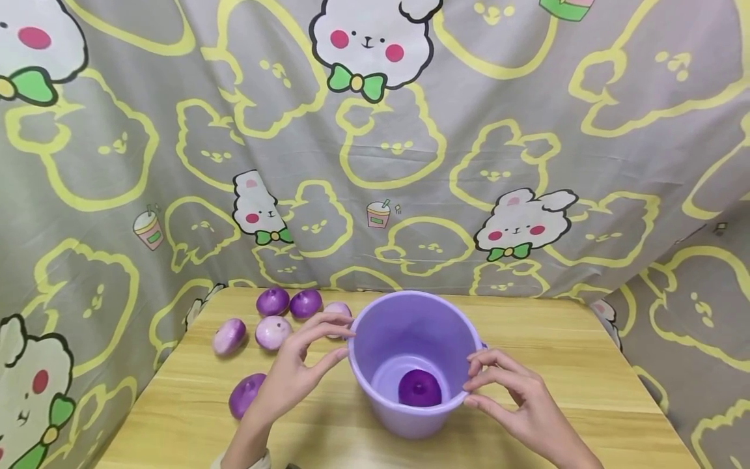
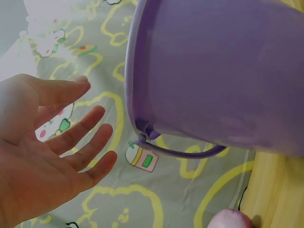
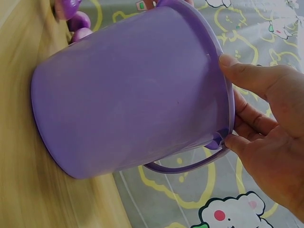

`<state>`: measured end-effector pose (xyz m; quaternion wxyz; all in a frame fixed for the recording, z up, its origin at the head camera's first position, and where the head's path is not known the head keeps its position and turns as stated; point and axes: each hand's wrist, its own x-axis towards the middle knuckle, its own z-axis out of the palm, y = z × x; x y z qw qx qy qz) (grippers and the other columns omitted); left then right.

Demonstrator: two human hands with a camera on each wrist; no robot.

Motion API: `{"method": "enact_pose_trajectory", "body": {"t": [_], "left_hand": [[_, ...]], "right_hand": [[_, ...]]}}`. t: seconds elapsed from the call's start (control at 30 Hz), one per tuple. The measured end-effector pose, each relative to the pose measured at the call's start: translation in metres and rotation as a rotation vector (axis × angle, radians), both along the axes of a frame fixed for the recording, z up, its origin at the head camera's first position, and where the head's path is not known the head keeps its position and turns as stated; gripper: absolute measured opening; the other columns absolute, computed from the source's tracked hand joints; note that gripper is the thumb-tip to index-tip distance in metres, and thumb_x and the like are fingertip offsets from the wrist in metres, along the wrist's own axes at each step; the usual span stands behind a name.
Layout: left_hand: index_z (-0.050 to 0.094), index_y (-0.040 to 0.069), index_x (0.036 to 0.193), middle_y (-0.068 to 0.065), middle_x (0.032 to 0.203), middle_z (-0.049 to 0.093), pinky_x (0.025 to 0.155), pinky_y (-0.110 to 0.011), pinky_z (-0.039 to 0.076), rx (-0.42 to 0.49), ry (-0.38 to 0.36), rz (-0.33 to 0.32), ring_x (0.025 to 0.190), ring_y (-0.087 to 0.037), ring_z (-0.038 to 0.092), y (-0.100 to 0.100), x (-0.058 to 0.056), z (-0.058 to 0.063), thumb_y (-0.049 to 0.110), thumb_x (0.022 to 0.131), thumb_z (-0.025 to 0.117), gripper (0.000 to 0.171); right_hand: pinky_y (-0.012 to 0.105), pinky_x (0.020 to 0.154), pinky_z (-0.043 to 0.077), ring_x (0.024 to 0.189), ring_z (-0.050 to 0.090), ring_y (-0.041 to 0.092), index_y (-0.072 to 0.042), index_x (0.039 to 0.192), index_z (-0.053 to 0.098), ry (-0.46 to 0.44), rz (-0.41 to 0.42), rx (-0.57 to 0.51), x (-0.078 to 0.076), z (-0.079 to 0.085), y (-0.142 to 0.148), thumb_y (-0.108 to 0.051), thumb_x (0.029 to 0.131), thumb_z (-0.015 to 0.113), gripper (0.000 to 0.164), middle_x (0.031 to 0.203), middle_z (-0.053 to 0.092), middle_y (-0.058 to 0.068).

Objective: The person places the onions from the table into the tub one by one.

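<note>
A light purple bucket stands on the table, with one dark purple onion lying on its bottom. At its right rim, my right hand pinches the edge between thumb and fingers; in the right wrist view, the hand holds the rim close to where the handle joins. My left hand is at the left rim in the head view. Seen from the left wrist, that hand has its fingers spread and apart from the bucket, with the handle hanging along the bucket's side.
Several onions lie on the left of the wooden table: two purple ones at the back, paler ones before them, and a purple onion beside my left wrist. A patterned curtain hangs behind the table.
</note>
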<state>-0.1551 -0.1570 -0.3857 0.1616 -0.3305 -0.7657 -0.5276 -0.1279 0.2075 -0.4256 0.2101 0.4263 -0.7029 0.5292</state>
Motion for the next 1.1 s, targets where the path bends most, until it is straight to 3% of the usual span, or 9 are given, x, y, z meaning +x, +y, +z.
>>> {"method": "enact_pose_trajectory", "body": {"t": [0.17,0.37,0.53,0.73,1.1], "left_hand": [[0.073,0.006,0.117,-0.008,0.132,0.065,0.116,-0.030,0.038,-0.020,0.021,0.018,0.130,-0.027,0.055,-0.009,0.001,0.000,-0.004,0.090,0.075,0.030],[0.073,0.014,0.119,-0.007,0.131,0.065,0.115,-0.028,0.038,-0.049,0.027,0.053,0.128,-0.026,0.057,-0.020,0.001,-0.003,-0.003,0.090,0.075,0.034],[0.073,0.012,0.119,-0.006,0.133,0.064,0.114,-0.025,0.038,-0.070,-0.017,0.103,0.130,-0.025,0.055,-0.029,0.004,-0.006,0.000,0.090,0.076,0.031],[0.072,0.021,0.120,-0.005,0.136,0.063,0.113,-0.024,0.039,-0.088,-0.064,0.142,0.132,-0.021,0.053,-0.038,0.007,-0.009,0.002,0.091,0.076,0.034],[0.073,0.010,0.117,-0.009,0.130,0.066,0.109,-0.018,0.039,-0.112,0.073,0.188,0.124,-0.023,0.057,-0.048,0.010,-0.013,-0.006,0.085,0.079,0.036]], "right_hand": [[0.026,0.107,0.047,0.123,0.057,0.018,-0.007,0.103,0.074,0.002,-0.002,0.003,0.000,0.001,-0.001,0.025,0.065,0.080,0.050,0.110,0.062,0.010],[0.026,0.107,0.047,0.123,0.057,0.018,-0.008,0.103,0.074,0.011,-0.006,0.007,0.000,0.001,-0.002,0.024,0.065,0.081,0.049,0.110,0.062,0.009],[0.026,0.107,0.047,0.123,0.057,0.018,-0.009,0.103,0.074,0.005,-0.006,0.007,-0.001,0.001,-0.001,0.021,0.068,0.082,0.047,0.110,0.062,0.010],[0.026,0.107,0.047,0.123,0.057,0.018,-0.008,0.102,0.074,0.009,-0.008,0.003,-0.001,0.001,-0.001,0.021,0.067,0.082,0.047,0.110,0.062,0.009],[0.026,0.107,0.047,0.124,0.057,0.018,-0.008,0.102,0.074,0.004,-0.014,-0.001,0.000,-0.001,0.000,0.026,0.063,0.080,0.052,0.110,0.062,0.010]]}}
